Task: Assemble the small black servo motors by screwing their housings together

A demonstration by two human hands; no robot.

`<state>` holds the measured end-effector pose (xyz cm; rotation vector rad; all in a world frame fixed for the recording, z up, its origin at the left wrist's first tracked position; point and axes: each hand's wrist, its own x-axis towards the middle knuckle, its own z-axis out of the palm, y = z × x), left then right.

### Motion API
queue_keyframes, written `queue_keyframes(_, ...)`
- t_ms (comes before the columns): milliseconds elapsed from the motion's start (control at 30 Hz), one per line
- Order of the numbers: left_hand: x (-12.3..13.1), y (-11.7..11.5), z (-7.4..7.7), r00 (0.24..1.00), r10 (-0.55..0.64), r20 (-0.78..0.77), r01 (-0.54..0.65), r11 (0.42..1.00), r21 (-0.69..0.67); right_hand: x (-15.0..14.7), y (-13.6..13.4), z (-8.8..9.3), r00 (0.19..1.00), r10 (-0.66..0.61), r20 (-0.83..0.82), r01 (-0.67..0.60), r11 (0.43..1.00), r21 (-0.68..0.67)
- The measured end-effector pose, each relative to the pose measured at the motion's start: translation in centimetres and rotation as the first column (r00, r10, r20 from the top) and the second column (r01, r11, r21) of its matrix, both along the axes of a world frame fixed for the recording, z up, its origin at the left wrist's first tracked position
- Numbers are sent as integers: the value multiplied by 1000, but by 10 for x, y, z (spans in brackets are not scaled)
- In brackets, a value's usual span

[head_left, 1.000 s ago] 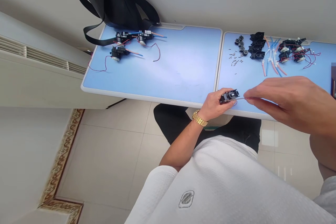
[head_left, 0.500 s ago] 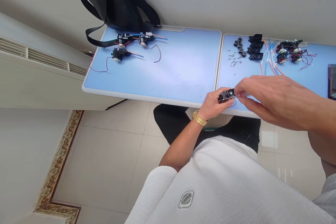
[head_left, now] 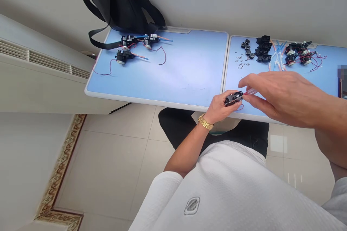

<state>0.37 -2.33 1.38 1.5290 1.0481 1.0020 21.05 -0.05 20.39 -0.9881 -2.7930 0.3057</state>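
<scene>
Top of the black backpack [head_left: 119, 0] gets chopped off by the upper edge, and the dark object [head_left: 342, 83] on the far right edge is cut off and blurred, no clue what it is. The tiny bits [head_left: 242, 61] up top are too small to make out. Left hand [head_left: 217, 107] covers part of the black housing [head_left: 233, 98], and the right hand [head_left: 282, 97] hides one end of the clear tube [head_left: 251, 92].

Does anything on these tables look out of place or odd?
Yes, the black backpack stands out. It sits at the far corner of the left blue tabletop, with its strap trailing over the corner beside the wired black units. A personal bag looks odd crowded against laid-out small parts.
</scene>
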Motion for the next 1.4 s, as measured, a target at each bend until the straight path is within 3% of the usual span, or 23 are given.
queue_keyframes(133,0,0,1,1000,0,-21,0,1000,9,-2,0,2,999,41,-7,-42,998,-49)
queue_keyframes(433,-1,0,-2,1000,20,-18,-20,1000,0,0,3,-3,1000,-27,-12,27,999,19)
queue_keyframes(667,0,-1,4,1000,5,-5,-5,1000,-15,-9,-2,7,999,41,29,-39,997,-66)
queue_keyframes(900,0,-1,3,1000,14,-18,-14,1000,-15,-10,0,9,977,-96,192,90,995,36)
queue_keyframes(1200,0,-1,5,1000,4,-8,-4,1000,-12,-14,-6,9,999,9,47,-5,998,-70)
queue_keyframes(1400,0,-1,2,1000,6,-29,-7,1000,-14,-17,-7,5,986,-82,147,70,994,86)
